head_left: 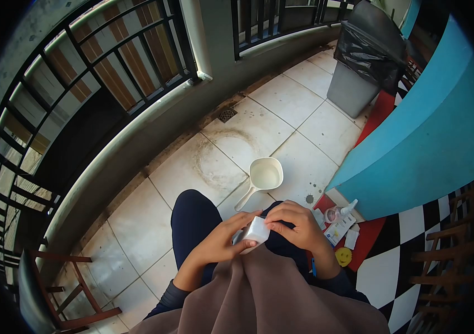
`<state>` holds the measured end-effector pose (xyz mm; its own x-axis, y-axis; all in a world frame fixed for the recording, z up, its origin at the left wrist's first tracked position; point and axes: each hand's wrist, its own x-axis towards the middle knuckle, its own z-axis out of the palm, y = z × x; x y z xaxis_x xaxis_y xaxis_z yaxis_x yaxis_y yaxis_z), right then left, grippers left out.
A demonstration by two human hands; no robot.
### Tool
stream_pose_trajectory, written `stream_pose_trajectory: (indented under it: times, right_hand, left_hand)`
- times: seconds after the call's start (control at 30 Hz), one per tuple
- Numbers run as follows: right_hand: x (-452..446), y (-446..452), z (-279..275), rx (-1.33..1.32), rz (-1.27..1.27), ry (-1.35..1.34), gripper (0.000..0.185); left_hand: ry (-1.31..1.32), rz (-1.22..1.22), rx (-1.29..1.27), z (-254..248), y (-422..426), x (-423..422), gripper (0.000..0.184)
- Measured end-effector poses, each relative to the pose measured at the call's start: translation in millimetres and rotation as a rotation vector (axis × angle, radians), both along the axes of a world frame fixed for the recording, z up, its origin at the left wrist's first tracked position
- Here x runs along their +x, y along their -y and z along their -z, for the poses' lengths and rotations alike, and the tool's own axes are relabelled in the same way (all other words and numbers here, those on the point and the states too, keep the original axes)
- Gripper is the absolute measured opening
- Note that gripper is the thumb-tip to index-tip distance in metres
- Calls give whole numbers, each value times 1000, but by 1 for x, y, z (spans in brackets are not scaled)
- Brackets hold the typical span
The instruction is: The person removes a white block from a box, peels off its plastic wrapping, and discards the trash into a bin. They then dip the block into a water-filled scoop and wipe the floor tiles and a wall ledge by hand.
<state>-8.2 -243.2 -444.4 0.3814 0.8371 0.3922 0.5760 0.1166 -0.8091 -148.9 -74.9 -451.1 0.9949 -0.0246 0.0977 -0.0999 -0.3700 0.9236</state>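
My left hand [214,239] is wrapped round a small white box [257,231], held above my lap between my knees. The fingers of my right hand [297,224] are pinched together at the box's upper right edge; whether they grip a flap there is too small to make out. Beyond my hands, a white dipper [266,173] stands on the tiled floor with its handle pointing toward me. It seems to hold some liquid.
To my right, a clear bottle with a white nozzle [334,214], some packets [339,229] and a yellow smiley sponge [343,256] lie on a red strip. A grey lined bin [354,86] stands farther back. A wooden-legged chair [75,289] is at lower left.
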Motion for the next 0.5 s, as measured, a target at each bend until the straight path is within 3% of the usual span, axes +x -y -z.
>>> stream_pose_trajectory:
  times: [0.1,0.3,0.5]
  right_hand:
    - [-4,3,-10,-158,41,-202,7]
    - [-6,5,14,-181,69,-712,10]
    - [-8,3,10,-20,33,-727,18]
  left_hand:
    - [-37,45,-47,2,1,-1,68]
    - [-53,82,-52,1,6,1,72]
    - [-52,109,-133,2,2,-2,67]
